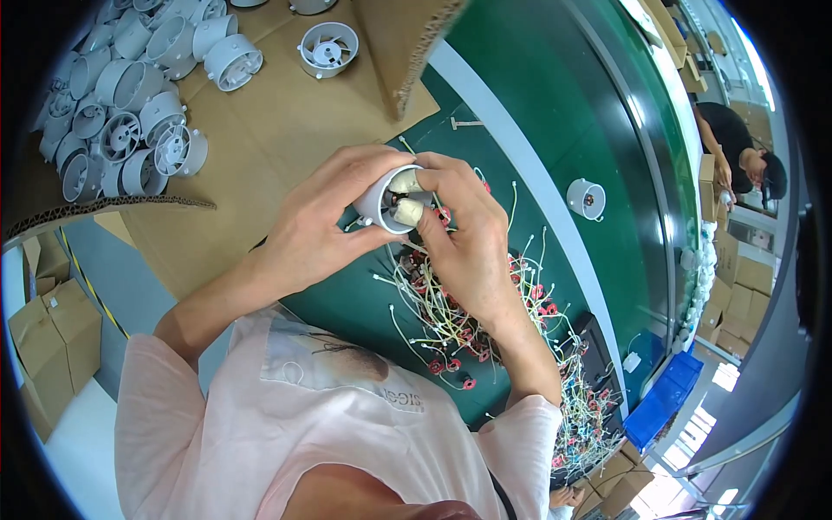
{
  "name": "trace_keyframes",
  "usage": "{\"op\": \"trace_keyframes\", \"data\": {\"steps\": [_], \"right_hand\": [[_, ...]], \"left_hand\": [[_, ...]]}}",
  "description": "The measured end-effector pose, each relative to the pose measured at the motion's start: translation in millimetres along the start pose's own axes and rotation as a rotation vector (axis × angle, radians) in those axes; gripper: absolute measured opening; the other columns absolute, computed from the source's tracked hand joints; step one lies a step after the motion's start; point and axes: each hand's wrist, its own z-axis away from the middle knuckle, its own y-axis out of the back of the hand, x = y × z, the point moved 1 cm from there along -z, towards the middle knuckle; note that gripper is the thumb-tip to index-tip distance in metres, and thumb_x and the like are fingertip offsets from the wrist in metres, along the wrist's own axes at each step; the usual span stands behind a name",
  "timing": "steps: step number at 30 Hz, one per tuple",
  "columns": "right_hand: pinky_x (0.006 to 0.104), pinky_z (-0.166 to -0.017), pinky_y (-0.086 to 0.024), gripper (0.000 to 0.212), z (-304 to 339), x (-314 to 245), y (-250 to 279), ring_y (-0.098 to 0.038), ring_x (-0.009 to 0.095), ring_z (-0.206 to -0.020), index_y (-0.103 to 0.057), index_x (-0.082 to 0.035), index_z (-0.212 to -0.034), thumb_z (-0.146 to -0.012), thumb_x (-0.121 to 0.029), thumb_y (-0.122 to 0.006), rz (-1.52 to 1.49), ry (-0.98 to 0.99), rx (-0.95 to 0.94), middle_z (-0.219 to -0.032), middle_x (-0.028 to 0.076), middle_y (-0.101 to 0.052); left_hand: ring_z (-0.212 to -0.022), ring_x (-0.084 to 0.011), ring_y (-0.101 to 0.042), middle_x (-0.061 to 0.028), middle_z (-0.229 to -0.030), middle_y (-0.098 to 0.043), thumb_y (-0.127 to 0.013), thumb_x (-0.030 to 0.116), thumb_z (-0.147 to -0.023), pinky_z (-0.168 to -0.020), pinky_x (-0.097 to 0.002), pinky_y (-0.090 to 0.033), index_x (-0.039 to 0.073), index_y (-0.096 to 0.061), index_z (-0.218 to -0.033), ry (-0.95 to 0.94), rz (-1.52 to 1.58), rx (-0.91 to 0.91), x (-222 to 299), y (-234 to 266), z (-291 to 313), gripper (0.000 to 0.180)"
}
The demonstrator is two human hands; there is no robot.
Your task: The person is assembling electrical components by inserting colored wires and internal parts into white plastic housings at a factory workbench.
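Note:
Over the green bench, a white round fan housing [373,204] is tilted with its open end toward my right side. My left hand [316,221] wraps around its outside, thumb below and fingers above. My right hand [472,238] has pale finger covers on the thumb and index finger, which reach into the housing. They close around its dark centre; what lies between them is too small and hidden to name. Just beneath my right hand spreads a tangled heap of small red ring-shaped parts with pale wires [442,303] and white connectors.
A cardboard box [251,139] at the far left holds many white fan housings [130,82]. Another housing [587,199] sits on the green belt. At right are a dark tray of wired parts [585,416] and a blue bin [663,399]. A person [737,143] works beyond the belt.

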Motion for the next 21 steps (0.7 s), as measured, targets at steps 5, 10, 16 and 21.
{"op": "trace_keyframes", "data": {"steps": [5, 10, 16, 21], "right_hand": [[0.0291, -0.081, -0.047, 0.026, -8, 44, 48, -0.06, 0.018, -0.095, -0.059, 0.0, -0.104, -0.08, 0.006, -0.055, 0.01, -0.077, 0.226, -0.105, 0.01, -0.061], [0.0245, -0.076, -0.046, 0.021, -33, 120, 110, -0.06, 0.015, -0.081, -0.061, -0.002, -0.103, -0.084, 0.002, -0.052, 0.474, -0.118, 0.431, -0.093, 0.008, -0.063], [0.0277, -0.067, -0.047, 0.015, -5, 55, 73, -0.06, 0.013, -0.073, -0.06, 0.0, -0.097, -0.082, 0.0, -0.057, 0.43, -0.144, 0.189, -0.085, 0.011, -0.063], [0.03, -0.066, -0.049, 0.015, 26, 35, 57, -0.062, 0.019, -0.073, -0.06, 0.0, -0.096, -0.08, 0.0, -0.059, 0.328, -0.125, -0.026, -0.083, 0.012, -0.062]], "left_hand": [[-0.104, -0.0295, -0.053, -0.0101, -0.114, -0.054, -0.07, 0.016, -0.073, -0.089, -0.0379, -0.042, 0.005, -0.051, -0.118, 0.033, -0.523, 0.281, -3, 20, -15, 0.05], [-0.104, -0.0323, -0.05, -0.0131, -0.113, -0.053, -0.068, 0.02, -0.076, -0.09, -0.0402, -0.038, 0.005, -0.053, -0.111, -0.023, -0.921, 0.342, -49, 48, -53, 0.042], [-0.1, -0.0321, -0.051, -0.0142, -0.109, -0.053, -0.067, 0.013, -0.072, -0.086, -0.0411, -0.04, 0.003, -0.052, -0.1, -0.019, -0.729, 0.003, -50, 41, -36, 0.033], [-0.098, -0.0315, -0.052, -0.0126, -0.108, -0.054, -0.066, 0.009, -0.069, -0.085, -0.0401, -0.04, 0.004, -0.051, -0.1, -0.134, -0.68, -0.015, -33, 25, -9, 0.035]]}}
